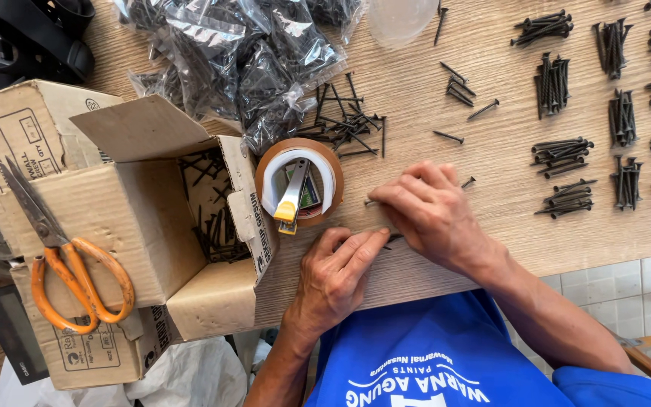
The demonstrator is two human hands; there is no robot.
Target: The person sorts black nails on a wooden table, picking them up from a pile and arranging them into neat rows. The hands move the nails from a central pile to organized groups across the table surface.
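Note:
My left hand (338,270) rests at the near edge of the wooden table (416,98), fingers closed around several black screws (393,238) whose tips poke out. My right hand (429,212) sits just beyond it, fingers curled over the same small bunch of screws, one tip showing at its left. A roll of brown tape (300,183) with a yellow and metal clip inside lies just left of my hands. A loose pile of black screws (344,120) lies beyond the tape.
An open cardboard box (190,218) holding screws stands at left, with orange-handled scissors (62,256) on a flap. Clear plastic bags of screws (242,53) lie at the back. Several neat small bundles of screws (563,154) are laid out in rows on the right.

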